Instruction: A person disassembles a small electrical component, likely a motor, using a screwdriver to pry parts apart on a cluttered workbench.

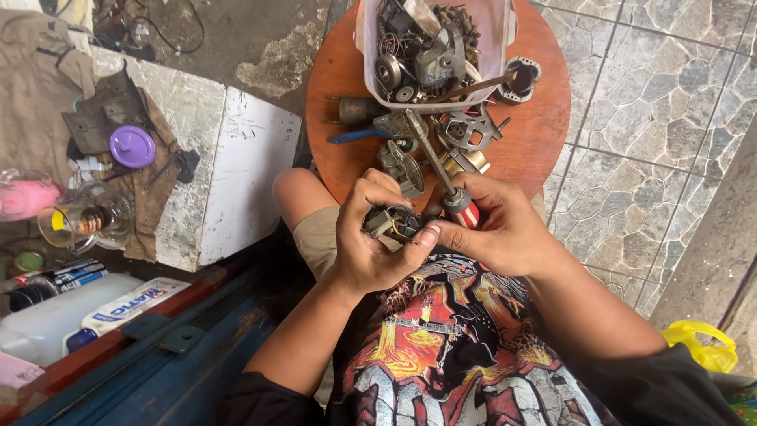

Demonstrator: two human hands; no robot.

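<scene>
My left hand (pixel 371 244) grips a small electric motor part (pixel 392 222) with dark windings, held above my lap. My right hand (pixel 497 229) touches the same part with its fingertips and also holds a screwdriver (pixel 441 170) with a red and white handle. Its metal shaft points up and away toward the round wooden table (pixel 544 118). Both hands press together over my printed black shirt.
On the round table stands a clear plastic tub (pixel 430 47) full of metal motor parts, with several loose parts (pixel 465 130) in front of it. To the left are a white ledge (pixel 236 173), a purple lid (pixel 132 147), a glass jar (pixel 87 219) and bottles. A yellow bag (pixel 702 343) lies at right.
</scene>
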